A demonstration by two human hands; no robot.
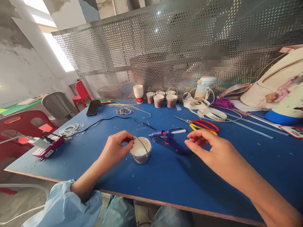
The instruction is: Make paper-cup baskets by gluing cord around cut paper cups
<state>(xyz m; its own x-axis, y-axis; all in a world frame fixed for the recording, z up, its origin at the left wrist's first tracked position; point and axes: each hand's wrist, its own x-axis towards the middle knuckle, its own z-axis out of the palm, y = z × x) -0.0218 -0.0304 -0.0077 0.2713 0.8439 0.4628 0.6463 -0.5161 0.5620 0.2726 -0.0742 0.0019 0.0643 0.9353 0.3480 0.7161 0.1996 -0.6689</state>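
Observation:
A paper cup [141, 156] wrapped in brownish cord stands upright near the table's front. My left hand [119, 145] is at its left rim, thumb and forefinger pinching the end of a thin twisted cord [142, 145] that arches across the cup's mouth to the right side. A blue glue gun [167, 135] with a clear glue stick in its back lies just right of the cup. My right hand [205, 143] hovers beside the gun's back end, fingers loosely curled and thumb apart, with nothing visible in them. Scissors with red and yellow handles [201, 125] lie behind that hand.
Several cord-wrapped cups [158, 101] and a stack of paper cups [138, 93] stand at the back. A phone [93, 107], loose cord [124, 111], a power strip [48, 151], white ribbon [208, 113], a bottle [205, 86] and a bag [265, 85] surround the work area.

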